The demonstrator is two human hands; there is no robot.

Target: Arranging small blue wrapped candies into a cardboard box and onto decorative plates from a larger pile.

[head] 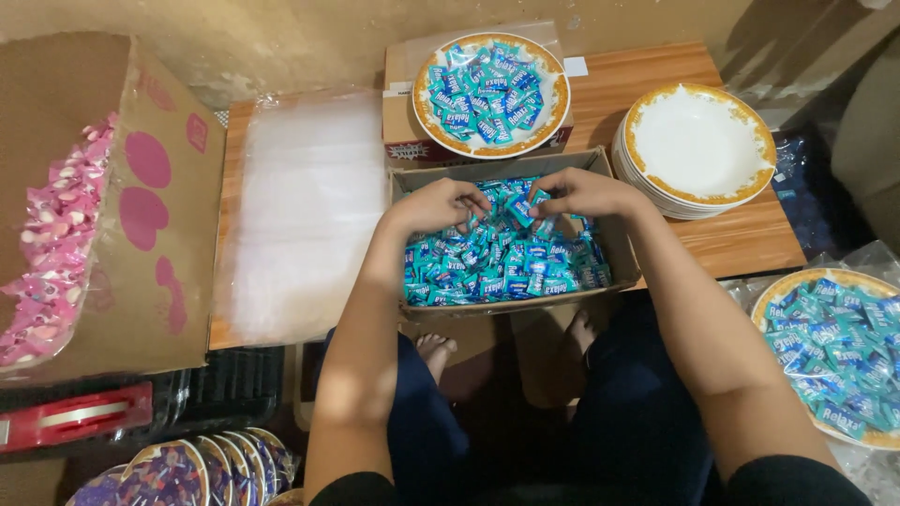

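Observation:
A shallow cardboard box [619, 245] sits on a low wooden table [741, 239] in front of me, filled with several small blue and teal wrapped candies [506, 262]. My left hand [436, 204] is curled over the candies at the box's back left, fingers closed on some of them. My right hand [579, 193] reaches in from the right, fingertips pinching candies near the middle back. The two hands nearly meet. Behind the box a white plate with an orange rim [560, 105] holds a heap of the same candies.
A stack of empty orange-rimmed plates [696, 145] stands at the right. A pile of clear plastic bags [305, 211] lies at the left. A large carton [164, 215] holds pink candies [52, 248]. Another candy-filled plate [834, 351] is at lower right. A red tape dispenser [70, 415] lies at lower left.

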